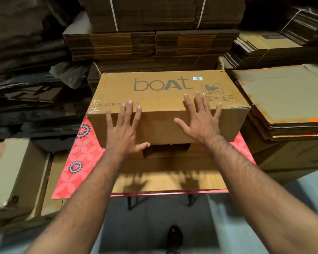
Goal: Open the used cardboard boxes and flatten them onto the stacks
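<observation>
Head view: one box [165, 99] reads "boAt", "MADE IN INDIA", "UN 3481"; left hand [124, 129] and right hand [200, 120], both flat with fingers spread, press its near edge.

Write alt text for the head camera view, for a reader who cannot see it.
Two bare hands, left and right, press open-fingered on the near edge of a closed boat-branded cardboard box sitting on flattened cardboard atop a red floral-covered table. Stacks of flattened boxes surround it.
</observation>
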Available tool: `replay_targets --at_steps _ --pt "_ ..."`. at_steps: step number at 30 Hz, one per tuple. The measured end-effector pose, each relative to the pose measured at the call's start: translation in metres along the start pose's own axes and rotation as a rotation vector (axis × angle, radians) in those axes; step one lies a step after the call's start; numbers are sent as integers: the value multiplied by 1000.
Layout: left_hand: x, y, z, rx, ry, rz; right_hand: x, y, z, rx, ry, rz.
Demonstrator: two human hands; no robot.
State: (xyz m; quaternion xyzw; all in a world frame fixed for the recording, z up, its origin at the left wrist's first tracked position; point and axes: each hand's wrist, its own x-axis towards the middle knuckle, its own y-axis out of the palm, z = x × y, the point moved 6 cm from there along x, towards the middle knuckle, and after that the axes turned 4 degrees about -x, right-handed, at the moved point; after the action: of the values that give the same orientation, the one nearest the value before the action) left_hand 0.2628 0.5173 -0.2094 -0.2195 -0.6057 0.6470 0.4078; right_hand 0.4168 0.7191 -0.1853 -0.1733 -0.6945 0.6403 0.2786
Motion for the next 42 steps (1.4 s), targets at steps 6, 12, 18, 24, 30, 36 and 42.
replay_targets --at_steps 6,12,18,24,30,36,42 --pt "-7 20 -17 55 -35 22 -43 41 8 -325 -199 -140" --pt "7 37 -25 47 -12 -1 -30 61 9 -348 -174 -150" --pt "-4 27 -24 2 -36 46 -36 47 17 -331 -165 -116" --pt "-15 -15 -16 -20 105 360 -63 13 15 -220 -269 162" --pt "1 -114 17 -435 210 532 -47 -98 3 -29 -409 267" --pt "50 -203 48 -344 48 -348 20 -181 -24 -4 -194 -353" --pt "93 -118 9 -302 -142 -126 78 -127 -20 16 -30 -311"
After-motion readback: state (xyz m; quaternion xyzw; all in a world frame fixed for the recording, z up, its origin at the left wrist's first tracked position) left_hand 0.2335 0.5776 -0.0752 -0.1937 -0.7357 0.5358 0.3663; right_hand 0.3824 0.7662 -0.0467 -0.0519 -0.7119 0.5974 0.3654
